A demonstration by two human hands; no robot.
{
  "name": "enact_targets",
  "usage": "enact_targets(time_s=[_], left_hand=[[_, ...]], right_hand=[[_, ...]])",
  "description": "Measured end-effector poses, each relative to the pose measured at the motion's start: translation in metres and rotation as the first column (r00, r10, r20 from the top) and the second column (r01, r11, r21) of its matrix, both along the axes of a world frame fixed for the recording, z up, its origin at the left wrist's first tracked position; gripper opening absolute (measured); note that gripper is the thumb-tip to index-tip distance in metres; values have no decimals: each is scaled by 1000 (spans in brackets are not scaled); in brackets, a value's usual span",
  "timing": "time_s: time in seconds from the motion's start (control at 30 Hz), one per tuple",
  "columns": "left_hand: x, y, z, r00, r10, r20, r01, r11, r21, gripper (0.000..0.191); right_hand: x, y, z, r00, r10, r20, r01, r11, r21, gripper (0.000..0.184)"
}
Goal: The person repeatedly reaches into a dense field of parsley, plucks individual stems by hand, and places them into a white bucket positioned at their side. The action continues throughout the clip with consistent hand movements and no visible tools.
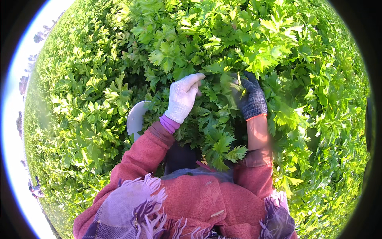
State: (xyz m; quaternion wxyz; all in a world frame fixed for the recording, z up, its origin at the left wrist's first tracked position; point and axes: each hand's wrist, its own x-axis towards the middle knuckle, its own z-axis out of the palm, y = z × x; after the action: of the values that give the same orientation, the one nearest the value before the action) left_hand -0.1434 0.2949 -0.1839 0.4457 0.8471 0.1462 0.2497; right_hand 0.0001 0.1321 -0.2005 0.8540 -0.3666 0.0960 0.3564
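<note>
Leafy green plants with lobed, celery-like leaves (219,142) spread before and between my hands. My left hand (184,95), in a white knit glove, is among the leaves left of centre, its fingers bent towards the right; whether they grip a stem does not show. To the right, my right hand (250,95) wears a dark grey knit glove with an orange cuff edge. Leaves and a pale stalk (238,79) lie at its fingers, partly blurred, and its grip is hidden.
A smooth pale grey rounded object (135,119) shows among the plants beside my left forearm. Dense foliage (83,89) surrounds me on both sides. At the far left edge a distant person (36,190) is by the field, with trees beyond.
</note>
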Motion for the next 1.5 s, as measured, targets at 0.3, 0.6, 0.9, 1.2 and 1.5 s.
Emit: enact_targets(time_s=[0.3,0.6,0.9,1.2,1.5], left_hand=[[73,39,-40,976,199,-92,-219,905,-364,32],[105,52,-59,971,233,42,-234,972,14,29],[66,39,-61,962,256,96,-205,908,-366,33],[40,50,-74,993,-2,122,-21,982,189,35],[28,44,-65,997,33,-67,-11,952,307,63]], right_hand=[[0,-5,0,998,15,59,-17,999,39,30],[2,-4,3,-67,405,912,279,885,-372,42],[-3,0,13,39,441,897,521,757,-395,53],[-3,-8,15,48,471,881,610,684,-399,51],[-2,-4,18,943,-7,332,-1,1000,24,65]])
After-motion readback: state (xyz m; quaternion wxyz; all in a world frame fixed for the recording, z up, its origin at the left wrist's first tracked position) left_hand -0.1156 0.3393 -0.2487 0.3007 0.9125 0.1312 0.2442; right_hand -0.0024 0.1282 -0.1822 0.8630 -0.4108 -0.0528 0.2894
